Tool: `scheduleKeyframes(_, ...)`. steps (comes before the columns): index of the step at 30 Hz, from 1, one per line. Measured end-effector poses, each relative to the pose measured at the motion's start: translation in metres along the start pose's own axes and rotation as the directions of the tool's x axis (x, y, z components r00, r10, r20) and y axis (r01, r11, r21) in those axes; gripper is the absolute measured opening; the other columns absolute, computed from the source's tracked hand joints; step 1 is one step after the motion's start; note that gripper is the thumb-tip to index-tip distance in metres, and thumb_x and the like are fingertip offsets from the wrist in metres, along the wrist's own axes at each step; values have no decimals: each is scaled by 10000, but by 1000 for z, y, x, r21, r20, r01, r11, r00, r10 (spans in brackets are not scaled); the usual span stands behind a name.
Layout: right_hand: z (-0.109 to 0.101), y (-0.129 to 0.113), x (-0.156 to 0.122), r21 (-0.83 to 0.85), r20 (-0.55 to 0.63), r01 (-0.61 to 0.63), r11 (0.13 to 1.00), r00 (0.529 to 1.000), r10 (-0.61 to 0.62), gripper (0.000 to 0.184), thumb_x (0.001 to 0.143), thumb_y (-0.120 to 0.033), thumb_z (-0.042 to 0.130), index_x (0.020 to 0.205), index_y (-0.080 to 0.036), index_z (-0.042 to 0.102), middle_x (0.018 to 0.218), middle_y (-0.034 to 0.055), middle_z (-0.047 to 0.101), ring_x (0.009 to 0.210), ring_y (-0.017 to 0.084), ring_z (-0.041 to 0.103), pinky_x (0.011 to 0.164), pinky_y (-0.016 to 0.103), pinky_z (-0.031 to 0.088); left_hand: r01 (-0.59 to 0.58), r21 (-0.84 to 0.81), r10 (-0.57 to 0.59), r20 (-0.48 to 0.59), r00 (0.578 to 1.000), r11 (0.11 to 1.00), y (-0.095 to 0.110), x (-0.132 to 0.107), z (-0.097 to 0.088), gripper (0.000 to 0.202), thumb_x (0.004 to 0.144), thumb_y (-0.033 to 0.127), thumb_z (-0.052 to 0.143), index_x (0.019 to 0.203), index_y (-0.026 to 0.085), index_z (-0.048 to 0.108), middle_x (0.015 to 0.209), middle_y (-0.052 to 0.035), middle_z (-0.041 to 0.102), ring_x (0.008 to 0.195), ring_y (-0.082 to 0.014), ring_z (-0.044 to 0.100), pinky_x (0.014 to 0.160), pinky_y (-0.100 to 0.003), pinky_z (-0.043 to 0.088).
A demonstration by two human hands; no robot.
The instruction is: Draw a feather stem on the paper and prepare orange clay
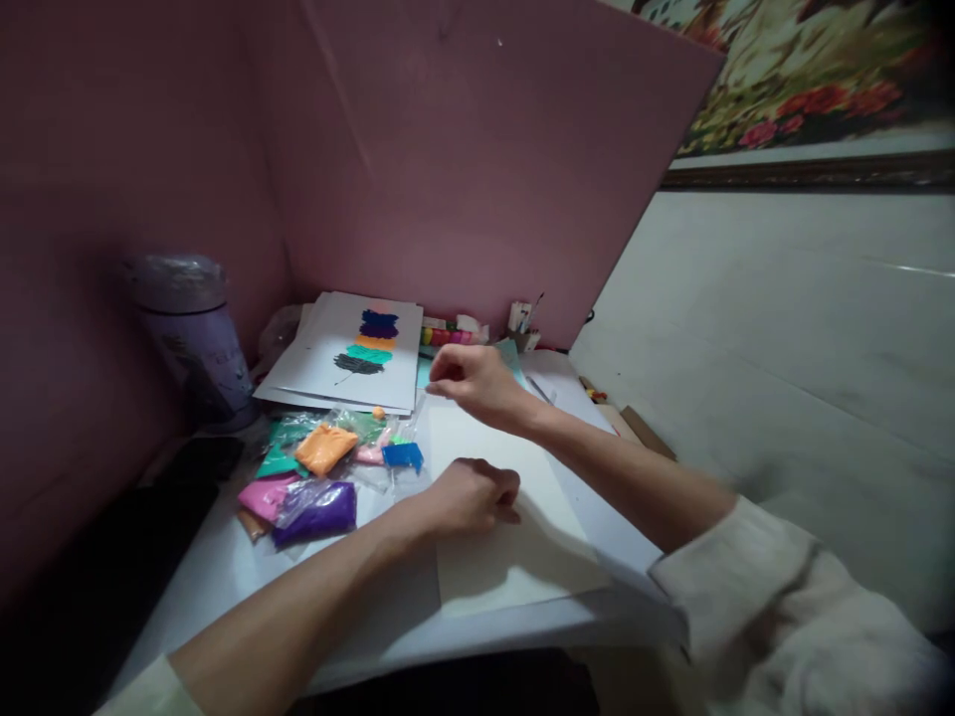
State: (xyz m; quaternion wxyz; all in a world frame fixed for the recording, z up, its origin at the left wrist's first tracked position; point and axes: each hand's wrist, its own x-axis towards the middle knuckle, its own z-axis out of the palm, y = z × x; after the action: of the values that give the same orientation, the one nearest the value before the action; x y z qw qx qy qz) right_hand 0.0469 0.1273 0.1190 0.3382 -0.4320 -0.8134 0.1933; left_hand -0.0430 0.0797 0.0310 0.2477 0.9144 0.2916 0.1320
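Note:
A blank cream sheet of paper (514, 567) lies on the white table in front of me. My left hand (476, 495) is over the left part of this sheet, its fingers curled in; whether anything small is between them cannot be seen. Farther back, my right hand (477, 383) is raised above the sheet's far end, thumb and fingertips drawn together in a pinch. Whatever it may hold is too small to make out. Left of my hands sit packets of soft clay: orange (326, 449), purple (317, 512), pink (267, 494), green (280, 459) and blue (403, 455).
Behind the packets is a stack of white paper (313, 358), the top sheet bearing coloured bands. A small orange ball (379, 413) rests near it. A lilac bottle (198, 348) stands at left. Small colourful items (448, 333) line the pink panel (463, 179) at the back.

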Motion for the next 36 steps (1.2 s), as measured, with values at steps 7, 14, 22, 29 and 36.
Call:
scheduleKeyframes(7,-57,-35,-177,75,-38,-80,994,996,83,130,893,-202,582,870,-204,711,691,-4,672,610,117,594,587,233,463,-26,-40,22,-92,996,999,12,-4,-23,177,867,270,548,759,165,641,626,4,577,585,-119,477,559,-229,305)
scheduleKeyframes(14,4,11,-345,-178,388,-549,816,723,572,253,761,-232,710,1013,-209,722,1056,104,705,993,263,662,865,347,514,12,84,9,-246,969,996,48,-3,-63,236,847,335,566,764,157,696,574,41,605,465,-77,458,515,-190,308)
scheduleKeyframes(22,89,70,-443,-327,96,-555,765,785,612,317,740,-129,625,1042,-223,641,1146,122,627,1140,315,566,1020,501,419,-41,295,129,-287,949,955,119,-58,-33,256,860,351,545,741,213,724,566,39,620,508,-117,533,541,-210,318)
scheduleKeyframes(29,86,69,-455,3,19,-417,909,909,417,274,771,-81,440,921,-251,594,949,48,597,881,205,616,789,348,529,166,138,-178,74,981,976,85,-138,137,460,774,192,652,1232,235,646,1250,-95,650,1121,-308,608,923,-394,481)
scheduleKeyframes(36,69,46,-469,-27,-155,-51,998,987,46,364,831,-101,441,1096,-282,611,1146,101,660,1024,220,663,859,382,550,231,-257,-276,-154,949,938,57,-154,196,269,894,226,465,1020,207,701,1140,-87,684,1088,-258,600,967,-393,455)
